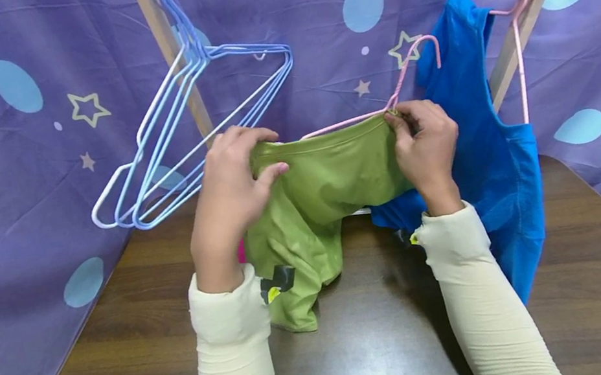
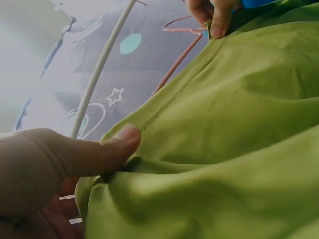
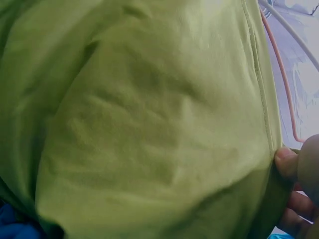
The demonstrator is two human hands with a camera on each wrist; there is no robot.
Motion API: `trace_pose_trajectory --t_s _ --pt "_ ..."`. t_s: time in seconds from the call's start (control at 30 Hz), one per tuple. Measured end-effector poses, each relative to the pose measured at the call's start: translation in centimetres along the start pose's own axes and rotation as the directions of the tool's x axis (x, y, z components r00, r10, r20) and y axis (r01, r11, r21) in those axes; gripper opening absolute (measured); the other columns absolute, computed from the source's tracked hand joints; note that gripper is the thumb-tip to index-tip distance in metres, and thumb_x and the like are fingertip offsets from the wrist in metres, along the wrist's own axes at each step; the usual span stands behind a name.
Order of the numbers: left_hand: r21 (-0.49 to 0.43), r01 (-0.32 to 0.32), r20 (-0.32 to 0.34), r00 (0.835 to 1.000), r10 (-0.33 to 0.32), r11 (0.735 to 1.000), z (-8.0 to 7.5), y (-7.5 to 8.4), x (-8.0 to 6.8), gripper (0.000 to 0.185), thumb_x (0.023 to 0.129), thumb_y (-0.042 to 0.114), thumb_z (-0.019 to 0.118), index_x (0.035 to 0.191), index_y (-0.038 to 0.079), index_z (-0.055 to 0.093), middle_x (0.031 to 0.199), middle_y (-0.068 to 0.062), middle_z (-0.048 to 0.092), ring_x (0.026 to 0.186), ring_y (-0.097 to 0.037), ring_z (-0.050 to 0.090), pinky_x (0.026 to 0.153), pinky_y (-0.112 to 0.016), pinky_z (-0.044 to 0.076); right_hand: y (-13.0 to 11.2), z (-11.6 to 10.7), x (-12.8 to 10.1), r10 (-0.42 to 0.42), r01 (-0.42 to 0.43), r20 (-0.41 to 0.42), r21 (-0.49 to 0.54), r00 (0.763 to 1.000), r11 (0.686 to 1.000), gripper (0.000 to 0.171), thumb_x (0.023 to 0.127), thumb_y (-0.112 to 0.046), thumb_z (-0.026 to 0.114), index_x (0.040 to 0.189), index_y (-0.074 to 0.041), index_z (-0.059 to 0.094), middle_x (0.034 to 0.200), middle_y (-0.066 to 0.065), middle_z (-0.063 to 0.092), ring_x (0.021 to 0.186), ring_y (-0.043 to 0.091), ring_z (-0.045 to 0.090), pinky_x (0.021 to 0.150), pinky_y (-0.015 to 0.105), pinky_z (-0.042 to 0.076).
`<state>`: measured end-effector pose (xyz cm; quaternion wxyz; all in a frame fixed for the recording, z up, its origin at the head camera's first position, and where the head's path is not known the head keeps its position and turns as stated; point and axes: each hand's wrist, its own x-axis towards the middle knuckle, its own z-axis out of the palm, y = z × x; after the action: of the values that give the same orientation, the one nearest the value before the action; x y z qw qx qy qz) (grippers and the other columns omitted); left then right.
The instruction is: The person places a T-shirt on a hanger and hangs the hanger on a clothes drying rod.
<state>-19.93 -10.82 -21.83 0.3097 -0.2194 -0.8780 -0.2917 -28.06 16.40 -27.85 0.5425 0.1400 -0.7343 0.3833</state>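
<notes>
I have both hands up over the wooden table [image 1: 590, 299]. My left hand [image 1: 231, 179] grips one end of the hem of a green shirt [image 1: 329, 183], thumb pressed on the fold, fingers curled behind the cloth. My right hand [image 1: 423, 145] pinches the other end of that hem together with the neck of a pink hanger [image 1: 406, 69], whose wire runs along the top edge of the shirt. The shirt is stretched between my hands and its lower part droops onto the table. Just behind my right hand a blue shirt [image 1: 496, 137] hangs from another pink hanger [image 1: 518, 54]. Blue and white hangers [image 1: 191, 132] dangle at left. On my left sleeve [image 1: 233, 355] I read "QUA-X", upside down.
</notes>
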Motion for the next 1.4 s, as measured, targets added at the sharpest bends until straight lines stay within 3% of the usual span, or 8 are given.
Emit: trace_pose_trajectory --t_s 0.2,0.27,0.37,0.5,0.77,0.9,1.13,1.4 --pt "0.069 0.221 0.134 0.964 -0.229 0.973 -1.2 -0.5 -0.1 0.070 0.089 0.015 0.080 0.149 0.001 0.047 0.136 -0.023 0.060 0.128 -0.041 0.054 0.112 -0.051 0.039 -0.1 -0.1 -0.1 0.061 -0.064 -0.046 -0.047 0.997 0.997 0.023 0.096 -0.019 0.074 0.090 0.003 0.077 0.080 0.017 0.070 0.072 0.030 0.060 0.069 0.039 0.039" --pt "0.097 0.262 0.158 0.948 -0.275 0.960 -1.5 -0.7 -0.3 0.059 0.092 0.014 0.077 0.144 0.000 0.051 0.128 -0.024 0.064 0.121 -0.042 0.059 0.106 -0.053 0.044 -0.1 -0.2 -0.1 0.092 -0.095 -0.056 -0.057 0.994 0.994 0.025 0.096 -0.021 0.073 0.091 0.003 0.077 0.082 0.017 0.070 0.074 0.030 0.060 0.069 0.038 0.040" --pt "0.122 0.273 0.139 0.947 -0.289 0.954 -1.8 -1.0 -0.5 0.028 0.096 0.013 0.072 0.117 -0.003 0.065 0.102 -0.024 0.071 0.098 -0.042 0.065 0.090 -0.054 0.050 -0.1 -0.3 -0.1 0.108 -0.113 -0.064 -0.078 0.992 0.990 0.028 0.097 -0.024 0.071 0.093 0.003 0.077 0.083 0.018 0.070 0.076 0.030 0.061 0.070 0.039 0.040" --pt "0.104 0.239 0.017 0.970 -0.242 0.965 -1.9 -1.3 -0.7 0.014 0.097 0.009 0.068 0.090 -0.002 0.069 0.081 -0.019 0.068 0.077 -0.036 0.060 0.073 -0.048 0.047 0.0 -0.4 -0.1 0.091 -0.097 -0.073 -0.081 0.993 0.992 0.029 0.097 -0.025 0.071 0.092 0.003 0.077 0.081 0.018 0.069 0.076 0.031 0.061 0.070 0.038 0.040" --pt "0.037 0.167 -0.172 0.972 -0.159 0.985 -2.0 -1.6 -0.6 0.017 0.100 0.008 0.064 0.096 -0.005 0.074 0.087 -0.020 0.071 0.074 -0.034 0.061 0.073 -0.047 0.048 0.8 -0.5 0.1 -0.035 0.035 0.033 -0.023 0.999 0.999 0.021 0.094 -0.016 0.075 0.090 0.005 0.076 0.083 0.019 0.072 0.074 0.033 0.061 0.070 0.042 0.044" --pt "0.035 0.170 -0.174 0.971 -0.162 0.985 -2.2 -1.8 -0.8 0.014 0.096 0.009 0.070 0.098 -0.004 0.075 0.093 -0.020 0.073 0.082 -0.035 0.066 0.081 -0.047 0.049 1.1 -0.6 0.2 -0.091 0.091 0.066 -0.004 0.994 0.996 0.026 0.096 -0.020 0.073 0.092 0.006 0.076 0.085 0.019 0.072 0.075 0.031 0.063 0.068 0.037 0.045" --pt "0.051 0.197 -0.048 0.980 -0.195 0.979 -2.5 -2.0 -0.9 0.021 0.089 0.009 0.079 0.107 0.000 0.075 0.092 -0.017 0.073 0.080 -0.032 0.064 0.081 -0.045 0.047 1.0 -0.6 0.3 -0.055 0.053 0.025 0.060 0.998 0.997 0.027 0.095 -0.021 0.074 0.093 0.006 0.076 0.088 0.018 0.073 0.077 0.028 0.063 0.069 0.035 0.046" --pt "0.029 0.024 -0.136 0.991 -0.019 0.999 -2.0 -2.1 -0.8 0.018 0.085 0.000 0.079 0.103 -0.004 0.076 0.091 -0.018 0.071 0.080 -0.031 0.066 0.080 -0.043 0.051 0.9 -0.6 0.3 -0.039 0.039 0.006 0.075 0.999 0.996 0.026 0.094 -0.020 0.076 0.090 0.006 0.076 0.084 0.018 0.071 0.073 0.025 0.061 0.067 0.032 0.043"
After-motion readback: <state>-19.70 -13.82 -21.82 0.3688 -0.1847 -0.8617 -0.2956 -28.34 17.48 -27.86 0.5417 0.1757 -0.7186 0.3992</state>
